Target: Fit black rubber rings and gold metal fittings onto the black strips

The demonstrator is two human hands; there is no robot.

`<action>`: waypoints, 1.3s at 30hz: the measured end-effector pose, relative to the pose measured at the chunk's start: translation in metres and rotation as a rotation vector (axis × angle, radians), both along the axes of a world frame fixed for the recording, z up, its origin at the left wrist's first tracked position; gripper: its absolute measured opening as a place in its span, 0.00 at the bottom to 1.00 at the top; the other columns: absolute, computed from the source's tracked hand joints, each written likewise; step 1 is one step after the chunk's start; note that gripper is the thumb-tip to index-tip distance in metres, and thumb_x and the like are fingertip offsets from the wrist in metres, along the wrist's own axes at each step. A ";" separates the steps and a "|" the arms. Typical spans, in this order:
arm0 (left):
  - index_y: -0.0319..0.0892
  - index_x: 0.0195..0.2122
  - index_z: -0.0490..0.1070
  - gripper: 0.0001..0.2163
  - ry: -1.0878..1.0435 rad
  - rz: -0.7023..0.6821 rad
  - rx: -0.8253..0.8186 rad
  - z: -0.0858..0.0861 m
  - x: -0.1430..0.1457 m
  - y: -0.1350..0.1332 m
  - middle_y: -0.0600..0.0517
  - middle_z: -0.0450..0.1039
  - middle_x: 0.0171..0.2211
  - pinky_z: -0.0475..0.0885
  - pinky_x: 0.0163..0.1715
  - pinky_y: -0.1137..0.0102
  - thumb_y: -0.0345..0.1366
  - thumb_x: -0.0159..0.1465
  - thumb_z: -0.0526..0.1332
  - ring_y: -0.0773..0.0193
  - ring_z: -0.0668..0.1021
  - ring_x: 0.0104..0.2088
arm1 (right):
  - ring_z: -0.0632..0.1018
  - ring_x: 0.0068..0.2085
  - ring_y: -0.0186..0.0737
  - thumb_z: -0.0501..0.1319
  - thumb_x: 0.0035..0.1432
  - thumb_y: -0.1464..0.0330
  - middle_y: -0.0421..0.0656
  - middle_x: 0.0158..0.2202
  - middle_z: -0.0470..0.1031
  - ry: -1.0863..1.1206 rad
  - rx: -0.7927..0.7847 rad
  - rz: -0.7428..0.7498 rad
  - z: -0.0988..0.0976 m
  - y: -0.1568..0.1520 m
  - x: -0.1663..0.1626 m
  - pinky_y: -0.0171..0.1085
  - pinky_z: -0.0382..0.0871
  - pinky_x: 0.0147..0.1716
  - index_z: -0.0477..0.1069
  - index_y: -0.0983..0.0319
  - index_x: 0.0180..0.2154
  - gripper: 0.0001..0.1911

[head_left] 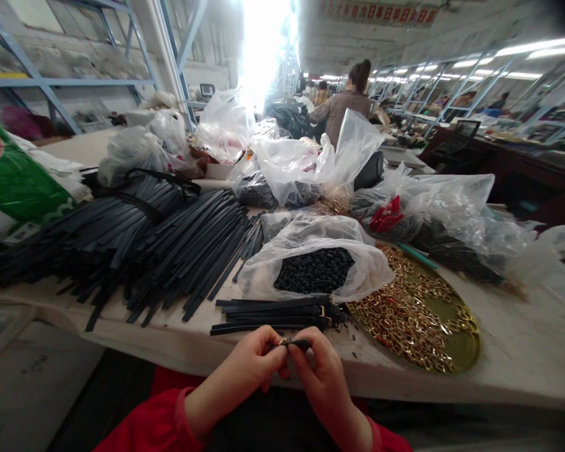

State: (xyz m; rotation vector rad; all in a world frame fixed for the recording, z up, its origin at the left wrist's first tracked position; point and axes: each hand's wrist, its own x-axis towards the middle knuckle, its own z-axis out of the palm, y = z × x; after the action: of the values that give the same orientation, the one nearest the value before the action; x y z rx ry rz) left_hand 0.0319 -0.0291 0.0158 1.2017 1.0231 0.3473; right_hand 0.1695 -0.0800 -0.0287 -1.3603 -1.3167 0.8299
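My left hand (249, 370) and my right hand (317, 370) meet at the table's near edge, fingertips pinched together on a short black strap piece with a small metal buckle (294, 343). Just beyond them lies a small stack of finished black straps with buckles (277, 312). A clear bag of small black loops (315, 270) sits behind that stack. To the right is a round gold tray (461, 351) with several gold buckles (405, 314) heaped on it.
A big pile of long black straps (136, 245) covers the table's left. Plastic bags of parts (433, 216) crowd the back. A green and white sack (14, 182) stands at far left. A person (346, 103) works at a far table.
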 end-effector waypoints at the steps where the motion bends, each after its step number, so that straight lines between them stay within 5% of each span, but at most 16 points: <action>1: 0.41 0.27 0.58 0.12 -0.011 -0.025 -0.007 0.001 -0.002 0.000 0.58 0.68 0.19 0.52 0.11 0.80 0.45 0.54 0.56 0.77 0.61 0.11 | 0.67 0.28 0.35 0.58 0.54 0.64 0.38 0.25 0.66 0.036 -0.074 0.027 0.001 0.002 0.001 0.33 0.59 0.27 0.65 0.60 0.27 0.07; 4: 0.41 0.28 0.58 0.12 -0.012 -0.100 -0.018 0.000 -0.006 0.003 0.59 0.68 0.17 0.50 0.11 0.80 0.44 0.54 0.57 0.76 0.61 0.11 | 0.63 0.24 0.32 0.59 0.52 0.60 0.35 0.22 0.62 0.161 -0.242 0.086 0.002 0.007 0.003 0.31 0.56 0.23 0.63 0.61 0.26 0.12; 8: 0.42 0.25 0.57 0.12 0.019 -0.085 0.024 -0.012 -0.003 0.013 0.60 0.64 0.14 0.54 0.11 0.79 0.44 0.53 0.58 0.74 0.62 0.12 | 0.62 0.23 0.30 0.57 0.53 0.57 0.34 0.21 0.60 0.233 -0.264 0.142 0.002 0.012 0.001 0.31 0.55 0.23 0.62 0.61 0.27 0.14; 14: 0.41 0.36 0.61 0.11 -0.029 -0.088 0.133 -0.020 0.005 0.024 0.60 0.67 0.21 0.61 0.16 0.78 0.36 0.53 0.58 0.72 0.67 0.18 | 0.67 0.25 0.33 0.47 0.60 0.56 0.38 0.22 0.64 0.027 -0.245 0.344 0.016 0.040 0.033 0.32 0.59 0.25 0.65 0.62 0.26 0.19; 17: 0.40 0.33 0.64 0.08 0.043 -0.120 0.165 -0.017 0.007 0.027 0.60 0.64 0.19 0.57 0.13 0.79 0.39 0.56 0.54 0.74 0.63 0.16 | 0.69 0.27 0.35 0.44 0.62 0.61 0.39 0.23 0.67 -0.327 -0.154 0.138 0.021 0.080 0.063 0.32 0.61 0.27 0.65 0.62 0.28 0.18; 19: 0.39 0.32 0.63 0.09 0.065 -0.088 0.144 -0.018 0.009 0.029 0.61 0.62 0.17 0.54 0.12 0.79 0.40 0.56 0.54 0.74 0.60 0.14 | 0.71 0.35 0.39 0.51 0.58 0.67 0.43 0.31 0.70 -0.595 -0.151 0.009 0.016 0.109 0.076 0.35 0.62 0.35 0.67 0.62 0.31 0.09; 26: 0.40 0.32 0.62 0.11 0.038 -0.055 0.113 -0.026 0.009 0.031 0.61 0.62 0.16 0.54 0.11 0.80 0.43 0.56 0.54 0.75 0.59 0.14 | 0.73 0.37 0.47 0.53 0.50 0.79 0.51 0.31 0.71 -0.679 -0.252 -0.023 -0.015 0.157 0.078 0.42 0.60 0.39 0.70 0.65 0.26 0.09; 30: 0.40 0.30 0.62 0.12 0.070 0.049 0.134 -0.020 0.006 0.036 0.61 0.61 0.15 0.53 0.11 0.79 0.45 0.55 0.54 0.74 0.59 0.13 | 0.72 0.39 0.44 0.52 0.51 0.77 0.49 0.34 0.72 -0.587 -0.258 -0.021 -0.003 0.150 0.083 0.39 0.60 0.40 0.70 0.66 0.30 0.09; 34: 0.41 0.29 0.61 0.12 0.044 0.183 0.230 -0.012 0.008 0.044 0.61 0.61 0.15 0.52 0.12 0.79 0.45 0.56 0.53 0.74 0.58 0.13 | 0.72 0.28 0.35 0.51 0.56 0.68 0.40 0.26 0.71 -0.385 -0.286 0.083 0.019 0.120 0.071 0.33 0.64 0.29 0.69 0.64 0.36 0.10; 39: 0.40 0.26 0.63 0.10 0.017 0.153 0.327 -0.007 0.010 0.039 0.61 0.61 0.16 0.55 0.16 0.78 0.43 0.57 0.54 0.73 0.61 0.15 | 0.67 0.21 0.27 0.62 0.48 0.63 0.35 0.21 0.68 0.461 -0.443 0.241 0.026 0.078 0.039 0.29 0.61 0.23 0.68 0.64 0.30 0.10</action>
State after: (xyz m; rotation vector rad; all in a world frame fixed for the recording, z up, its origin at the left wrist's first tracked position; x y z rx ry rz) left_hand 0.0421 0.0104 0.0084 1.4223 1.1041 0.6452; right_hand 0.2083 -0.0017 -0.0023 -1.2435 -0.9718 1.5682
